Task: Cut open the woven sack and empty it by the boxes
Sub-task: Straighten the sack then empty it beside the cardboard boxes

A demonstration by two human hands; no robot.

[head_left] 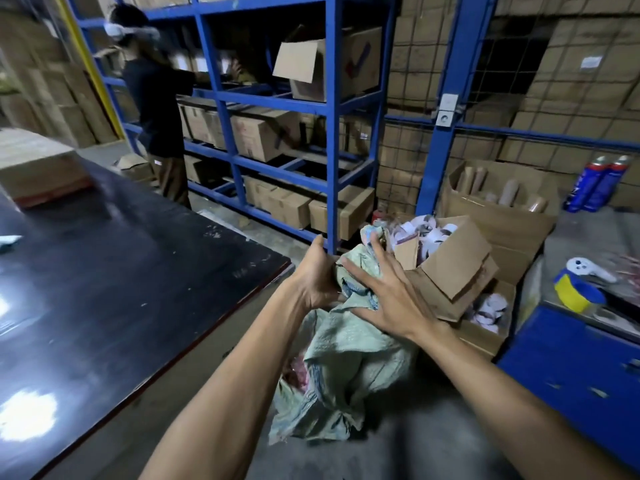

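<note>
Pale green woven plastic sack point(349, 362), crumpled and slack, hangs from the person's hands above the grey concrete floor point(433, 445), its lower end bunched just over the floor. Upper end is raised against the open brown cardboard boxes point(460, 268). Something pink shows through a gap low on its left side; cannot tell what it is.

Left hand point(317, 277): fingers curled round the bunched top edge of the sack, gripping it, thumb pointing up. Right hand point(384, 299): fingers straight and spread apart, palm pressed flat on the sack cloth just below the gathered top; not curled round anything.

The nearest box holds pink-and-white paper scraps point(429, 233); a second heap of the same lies in the lower box beside it. Behind stands a larger carton of brown cardboard tubes point(509, 188).

Left of the sack: long black glossy tabletop point(104, 289), a closed cardboard box point(38, 168) on its far end. Behind: blue steel shelving rack point(329, 109) loaded with cartons. A second person in a dark shirt point(156, 109) stands at the rack, blurred. Right: blue metal cabinet point(571, 368), a yellow-and-blue tape roll point(575, 289) on top. Two blue spray cans point(599, 181) stand upright near the wire-mesh wall.
</note>
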